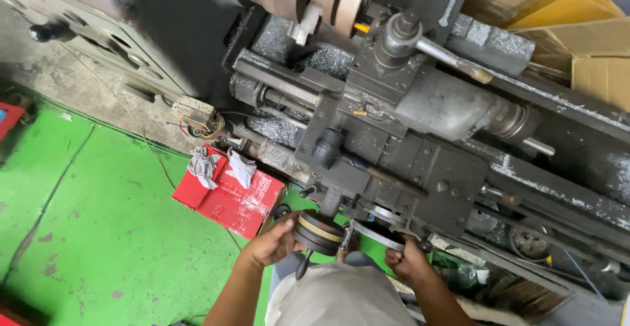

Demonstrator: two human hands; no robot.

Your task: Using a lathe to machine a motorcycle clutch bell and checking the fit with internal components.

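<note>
Two hands are showing: the left hand (272,244) and the right hand (408,260); two handwheels are showing: a dark banded handwheel (319,232) and a bright-rimmed handwheel (379,233); one lathe (420,129) is standing on the floor; one red box (230,198) is lying there, carrying two grey rags (203,166); three cardboard boxes (590,43) are showing behind.

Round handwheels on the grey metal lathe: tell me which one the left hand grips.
The dark thick handwheel with the tan band, which the left hand cups; the right hand holds the thinner silver-rimmed handwheel.
</note>
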